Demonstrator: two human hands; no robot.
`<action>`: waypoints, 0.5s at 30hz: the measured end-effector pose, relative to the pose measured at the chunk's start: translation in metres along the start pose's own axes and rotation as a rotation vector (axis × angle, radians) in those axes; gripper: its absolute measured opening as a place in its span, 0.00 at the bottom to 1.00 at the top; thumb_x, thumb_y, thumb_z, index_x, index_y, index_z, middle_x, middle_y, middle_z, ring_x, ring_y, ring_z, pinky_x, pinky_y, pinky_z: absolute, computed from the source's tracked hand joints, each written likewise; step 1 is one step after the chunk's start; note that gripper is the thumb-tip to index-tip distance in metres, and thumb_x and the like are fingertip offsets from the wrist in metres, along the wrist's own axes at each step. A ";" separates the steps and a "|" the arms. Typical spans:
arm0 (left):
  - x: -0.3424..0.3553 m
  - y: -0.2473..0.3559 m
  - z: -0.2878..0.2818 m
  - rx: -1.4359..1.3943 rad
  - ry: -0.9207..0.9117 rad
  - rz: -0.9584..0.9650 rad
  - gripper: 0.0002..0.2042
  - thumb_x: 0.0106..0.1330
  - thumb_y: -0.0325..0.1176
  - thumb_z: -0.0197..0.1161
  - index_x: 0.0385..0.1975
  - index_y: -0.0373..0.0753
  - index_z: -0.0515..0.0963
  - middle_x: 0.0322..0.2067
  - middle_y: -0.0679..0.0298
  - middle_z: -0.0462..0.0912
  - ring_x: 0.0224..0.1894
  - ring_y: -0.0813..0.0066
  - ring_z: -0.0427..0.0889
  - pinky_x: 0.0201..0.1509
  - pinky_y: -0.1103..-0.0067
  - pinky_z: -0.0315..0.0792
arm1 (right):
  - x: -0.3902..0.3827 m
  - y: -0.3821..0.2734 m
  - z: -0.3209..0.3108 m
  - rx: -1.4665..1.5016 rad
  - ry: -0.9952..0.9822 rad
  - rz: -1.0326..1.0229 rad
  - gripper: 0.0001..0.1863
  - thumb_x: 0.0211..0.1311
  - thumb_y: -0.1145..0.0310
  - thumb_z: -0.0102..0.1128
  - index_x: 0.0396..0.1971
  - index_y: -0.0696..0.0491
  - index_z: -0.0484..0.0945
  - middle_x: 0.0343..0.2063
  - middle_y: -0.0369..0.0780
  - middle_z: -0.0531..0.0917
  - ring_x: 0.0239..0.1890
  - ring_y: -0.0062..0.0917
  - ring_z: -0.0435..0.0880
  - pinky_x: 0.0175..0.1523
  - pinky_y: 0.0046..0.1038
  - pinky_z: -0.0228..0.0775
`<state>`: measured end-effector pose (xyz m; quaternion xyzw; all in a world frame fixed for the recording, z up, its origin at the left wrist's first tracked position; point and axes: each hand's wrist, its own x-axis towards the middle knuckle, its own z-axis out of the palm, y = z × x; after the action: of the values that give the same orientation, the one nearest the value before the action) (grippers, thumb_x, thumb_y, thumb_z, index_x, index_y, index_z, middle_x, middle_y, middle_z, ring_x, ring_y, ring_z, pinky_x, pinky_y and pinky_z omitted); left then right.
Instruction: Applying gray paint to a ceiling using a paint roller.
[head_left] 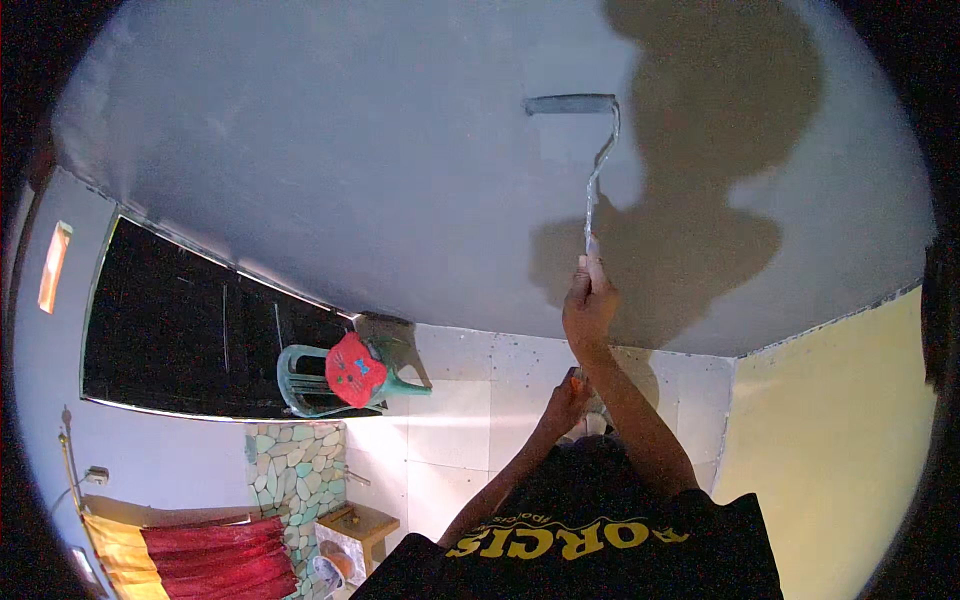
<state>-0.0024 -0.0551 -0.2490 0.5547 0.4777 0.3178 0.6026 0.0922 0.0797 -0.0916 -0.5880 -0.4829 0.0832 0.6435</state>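
A paint roller [570, 104] with a grey, paint-covered sleeve lies flat against the grey wall [350, 170], and its bent metal rod runs down to my hands. My right hand [590, 308] is closed around the grip just below the rod, thumb pointing up along it. Lower down, my left hand [567, 402] is closed around the lower end of the handle, where a bit of orange shows. Most of the handle is hidden by my hands and right forearm. A slightly different grey patch shows around the sleeve.
A green plastic chair [305, 385] with a red cat-shaped cushion [356, 370] stands left on the tiled floor [450, 430], by a dark opening [190, 320]. A yellow wall [830, 420] is at right. Lower left are a wooden stool [375, 523] and a red-and-yellow curtain [215, 560].
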 end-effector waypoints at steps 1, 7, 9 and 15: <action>-0.001 0.007 0.002 -0.001 -0.004 -0.003 0.20 0.73 0.43 0.54 0.53 0.32 0.64 0.24 0.63 0.75 0.25 0.76 0.72 0.29 0.75 0.70 | -0.001 0.004 0.000 -0.004 0.001 0.002 0.20 0.70 0.71 0.49 0.60 0.55 0.72 0.13 0.34 0.62 0.15 0.17 0.61 0.20 0.24 0.54; -0.012 0.012 -0.009 0.066 -0.012 -0.110 0.18 0.73 0.42 0.54 0.50 0.31 0.64 0.25 0.60 0.76 0.25 0.75 0.71 0.30 0.74 0.69 | -0.008 -0.003 0.003 0.020 -0.038 0.076 0.19 0.70 0.72 0.48 0.59 0.56 0.73 0.14 0.35 0.60 0.16 0.17 0.60 0.21 0.24 0.54; -0.012 0.013 -0.006 -0.004 0.017 -0.090 0.19 0.73 0.40 0.54 0.52 0.30 0.64 0.24 0.60 0.75 0.25 0.75 0.71 0.30 0.74 0.69 | -0.006 0.002 0.001 0.062 0.007 -0.034 0.20 0.70 0.73 0.48 0.60 0.57 0.72 0.15 0.35 0.60 0.17 0.17 0.59 0.22 0.23 0.54; -0.009 0.011 -0.010 0.032 0.003 -0.103 0.26 0.73 0.39 0.54 0.61 0.27 0.58 0.23 0.63 0.72 0.24 0.75 0.71 0.28 0.75 0.68 | -0.003 -0.012 -0.005 0.019 -0.152 0.156 0.24 0.69 0.76 0.48 0.65 0.56 0.66 0.19 0.45 0.74 0.18 0.26 0.69 0.25 0.28 0.64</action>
<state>-0.0128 -0.0577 -0.2357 0.5387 0.5113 0.2795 0.6085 0.0885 0.0711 -0.0823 -0.6096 -0.4825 0.1819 0.6020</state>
